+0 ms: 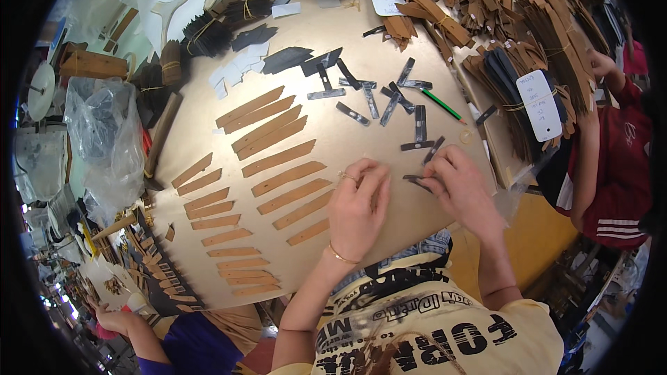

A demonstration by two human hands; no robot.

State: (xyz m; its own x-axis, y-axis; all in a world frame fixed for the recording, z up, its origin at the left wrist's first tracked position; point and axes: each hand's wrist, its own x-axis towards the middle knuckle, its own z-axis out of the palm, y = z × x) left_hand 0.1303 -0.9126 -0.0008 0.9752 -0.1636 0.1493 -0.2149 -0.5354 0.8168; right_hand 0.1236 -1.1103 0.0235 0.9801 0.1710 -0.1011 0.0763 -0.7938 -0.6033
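Observation:
My right hand [461, 186] pinches a short black strip [415, 179] between thumb and fingers, just above the table. A second dark strip [435, 147] lies close by its knuckles. To the left, my left hand [358, 203] is curled over the tabletop with its fingers bent together; whatever its fingertips may hold is hidden. Beyond both hands several black strips [352, 113] lie scattered, some crossed or set in T shapes. A green pencil [443, 105] rests beside them. Rows of brown leather-like strips [288, 176] with slanted ends lie left of my left hand.
Black pieces [287, 60] and white pieces [242, 64] lie at the far side. Bundled brown strips [556, 24] and a white tag [539, 105] crowd the right. A clear plastic bag [104, 139] hangs left. Co-workers are at the right, in a red sleeve [615, 167], and lower left.

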